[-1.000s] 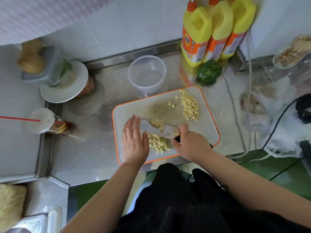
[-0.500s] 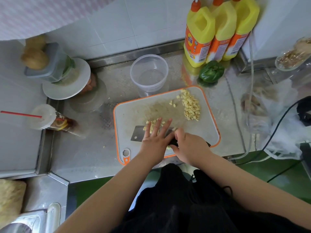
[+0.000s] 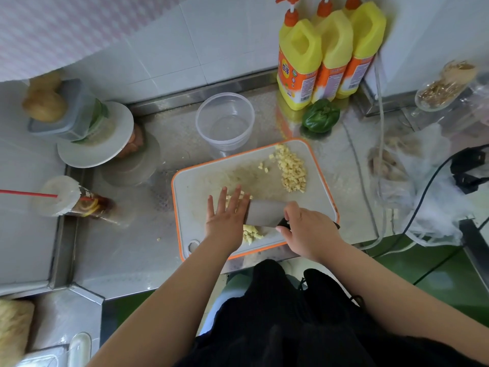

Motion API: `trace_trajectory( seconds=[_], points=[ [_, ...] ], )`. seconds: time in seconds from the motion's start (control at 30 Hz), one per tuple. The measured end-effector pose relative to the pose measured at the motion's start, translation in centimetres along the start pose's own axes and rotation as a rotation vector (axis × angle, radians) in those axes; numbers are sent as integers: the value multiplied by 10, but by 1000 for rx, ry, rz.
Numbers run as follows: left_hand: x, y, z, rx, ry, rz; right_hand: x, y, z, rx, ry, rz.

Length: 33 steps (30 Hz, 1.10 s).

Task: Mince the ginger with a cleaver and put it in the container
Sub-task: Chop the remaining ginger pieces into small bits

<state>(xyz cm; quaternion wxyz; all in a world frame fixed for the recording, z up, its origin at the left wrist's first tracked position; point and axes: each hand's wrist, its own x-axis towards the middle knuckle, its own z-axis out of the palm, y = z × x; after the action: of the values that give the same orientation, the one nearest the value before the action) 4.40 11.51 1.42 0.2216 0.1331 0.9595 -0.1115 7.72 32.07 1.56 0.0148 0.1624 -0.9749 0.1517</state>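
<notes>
Right hand [image 3: 308,229] grips the cleaver [image 3: 264,214] handle; left hand [image 3: 227,218], fingers straight, lies flat beside the blade on the cutting board [image 3: 193,186]. Ginger [image 3: 292,169]: diced, small heaps near blade, larger pile at far corner. Container [image 3: 225,123]: clear tub, on counter [image 3: 127,247] just beyond board.

The right hand [image 3: 308,229] grips the cleaver [image 3: 264,213] on the cutting board [image 3: 193,186]; the left hand [image 3: 225,221] lies flat beside the blade, over diced ginger [image 3: 292,169].

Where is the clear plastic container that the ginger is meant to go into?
In the head view, the empty container stands on the steel counter just behind the cutting board, left of the yellow bottles.
</notes>
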Motion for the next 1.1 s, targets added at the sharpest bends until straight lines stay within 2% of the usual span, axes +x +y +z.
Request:
trace_trajectory(
  seconds=[0.23,0.47,0.53,0.6,0.67,0.73,0.87,1.0,1.1],
  points=[
    [12,-14,4,-12,-61,-38,-10,16,-7,-14,-47,16],
    [16,-30,3,-130,-77,-120,-17,28,-8,30,41,82],
    [14,-30,1,-243,22,-130,-13,28,-10,77,50,134],
    [10,-27,-2,-429,240,-165,-4,25,-14,145,10,209],
    [7,-25,-5,-577,412,-217,6,20,-18,298,-74,320],
    [8,-26,-5,-587,490,-222,16,13,-21,494,-142,451],
    [11,-33,4,-371,500,-57,29,8,-19,688,-162,566],
    [12,-41,7,-404,650,-85,38,7,-7,788,-177,593],
    [11,-41,12,-446,575,-91,40,4,2,899,-236,624]
  ],
)
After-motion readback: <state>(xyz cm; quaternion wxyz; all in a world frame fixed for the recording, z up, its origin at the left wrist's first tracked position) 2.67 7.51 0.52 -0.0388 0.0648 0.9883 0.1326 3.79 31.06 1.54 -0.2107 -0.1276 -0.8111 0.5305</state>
